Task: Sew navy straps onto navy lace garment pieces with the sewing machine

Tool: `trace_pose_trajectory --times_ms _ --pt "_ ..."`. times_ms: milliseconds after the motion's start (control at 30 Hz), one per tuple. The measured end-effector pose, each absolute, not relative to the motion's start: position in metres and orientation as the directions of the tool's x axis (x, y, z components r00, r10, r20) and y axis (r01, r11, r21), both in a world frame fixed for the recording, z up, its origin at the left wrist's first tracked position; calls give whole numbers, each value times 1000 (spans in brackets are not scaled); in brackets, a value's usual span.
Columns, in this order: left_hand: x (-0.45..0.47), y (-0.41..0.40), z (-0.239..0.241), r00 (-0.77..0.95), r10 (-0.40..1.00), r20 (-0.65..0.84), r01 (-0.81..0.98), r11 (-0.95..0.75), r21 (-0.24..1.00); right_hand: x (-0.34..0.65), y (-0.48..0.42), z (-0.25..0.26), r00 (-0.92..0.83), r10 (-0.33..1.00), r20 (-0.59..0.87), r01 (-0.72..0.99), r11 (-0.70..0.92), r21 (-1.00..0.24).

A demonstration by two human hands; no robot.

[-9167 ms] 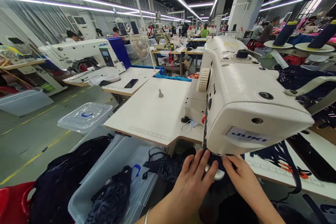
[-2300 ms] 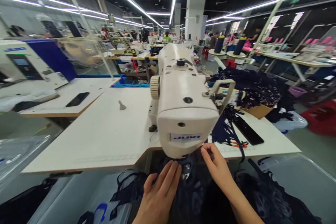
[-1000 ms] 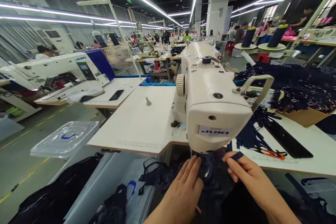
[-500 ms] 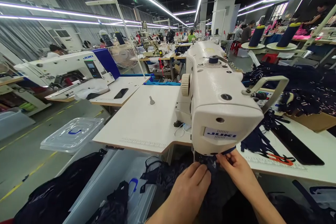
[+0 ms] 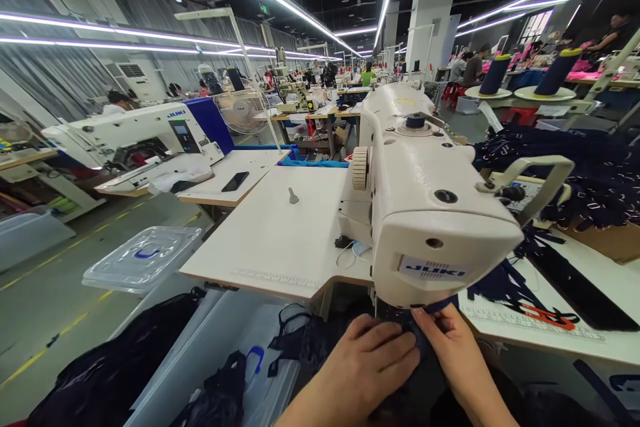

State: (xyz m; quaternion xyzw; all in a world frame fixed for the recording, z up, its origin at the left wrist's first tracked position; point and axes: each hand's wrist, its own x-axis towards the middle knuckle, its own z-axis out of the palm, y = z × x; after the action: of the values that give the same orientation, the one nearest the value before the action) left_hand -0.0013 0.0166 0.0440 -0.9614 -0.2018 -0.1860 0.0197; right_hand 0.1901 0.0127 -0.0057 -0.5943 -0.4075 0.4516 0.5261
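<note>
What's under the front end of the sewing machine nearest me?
Dark fabric, with the left hand on it and the right hand alongside. The machine head and hands cover whatever lies farther in.

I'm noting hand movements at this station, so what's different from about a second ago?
The right hand has brought the dark strip leftward, from beside the machine head to just under its near end. The left hand has turned rightward over the dark fabric, its fingers now bent. The phone, grey piece and orange tool lie as before.
</note>
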Motion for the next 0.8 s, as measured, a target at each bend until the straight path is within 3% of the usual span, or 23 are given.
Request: trace_pose_trajectory --times_ms 267,800 --pt "-2 15 42 870 367 330 401 -916 -36 197 13 -7 208 966 -153 86 -174 -981" --pt "11 16 30 788 439 431 467 -883 44 204 10 2 124 985 -119 195 -141 -971"
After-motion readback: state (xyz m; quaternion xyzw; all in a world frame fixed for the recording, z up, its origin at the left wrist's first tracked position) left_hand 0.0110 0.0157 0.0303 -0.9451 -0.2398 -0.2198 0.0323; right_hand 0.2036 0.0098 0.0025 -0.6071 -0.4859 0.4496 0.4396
